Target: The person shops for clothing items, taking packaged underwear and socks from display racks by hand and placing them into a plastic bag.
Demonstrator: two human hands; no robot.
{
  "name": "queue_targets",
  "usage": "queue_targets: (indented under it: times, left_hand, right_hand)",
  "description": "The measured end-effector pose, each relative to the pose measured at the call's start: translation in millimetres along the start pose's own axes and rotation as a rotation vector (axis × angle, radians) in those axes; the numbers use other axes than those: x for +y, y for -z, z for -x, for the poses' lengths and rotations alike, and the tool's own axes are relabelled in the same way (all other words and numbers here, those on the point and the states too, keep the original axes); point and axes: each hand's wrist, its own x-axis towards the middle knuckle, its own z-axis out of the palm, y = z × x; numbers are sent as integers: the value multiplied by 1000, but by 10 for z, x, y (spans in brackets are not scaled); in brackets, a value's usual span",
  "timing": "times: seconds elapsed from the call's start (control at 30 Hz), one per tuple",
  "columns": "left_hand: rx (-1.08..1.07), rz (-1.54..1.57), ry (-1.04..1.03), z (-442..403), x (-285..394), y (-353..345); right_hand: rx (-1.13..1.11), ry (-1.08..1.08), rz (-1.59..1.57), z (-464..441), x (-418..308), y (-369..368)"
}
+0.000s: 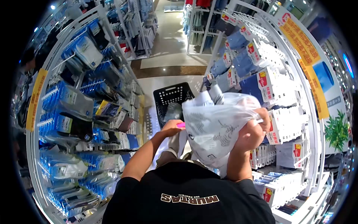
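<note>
your black basket [160, 100] has a see-through bundle [173, 111] toward its near edge, can't tell what. the white plastic bag [209, 128], grey print all over, is up in front of you by the basket's right edge, pale rolls [212, 96] poking out. right hand [254, 130]'s bunched round its top, left hand [172, 128]'s curled on something pink [181, 125].

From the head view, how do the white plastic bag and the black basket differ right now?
The bag is white with dark print; the basket is black with rows of holes. The bag is thin and creased, the basket stiff-walled. The right hand holds the bag up, while the basket sits lower. Both have something inside.
</note>
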Motion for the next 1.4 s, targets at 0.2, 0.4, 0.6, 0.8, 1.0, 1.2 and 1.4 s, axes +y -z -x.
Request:
queue_targets:
  times: [0.2, 0.4, 0.6, 0.8, 1.0, 1.2, 1.4]
  left_hand:
    - [233, -270, 12, -244, 150, 309]
    - [61, 607, 63, -618, 963, 266]
    - [-738, 951, 247, -946, 733, 188]
    - [-1028, 715, 241, -1049, 757, -33]
    - [-1082, 221, -212, -1119, 1152, -280]
    - [-1085, -26, -426, -878, 1621, -485]
    - [-988, 481, 49, -691, 1671, -768]
  right_hand:
    - [-1, -108, -218, 293, 70, 191]
    - [-38, -184, -82, 555, 169, 373]
    - [-89, -175, 251, 781, 152, 385]
    - [96, -228, 584, 1235, 32, 348]
    - [378, -330, 776, 1851, -162, 269]
    - [619, -311, 814, 2315, -273, 204]
    - [660, -366, 997, 2705, -434, 290]
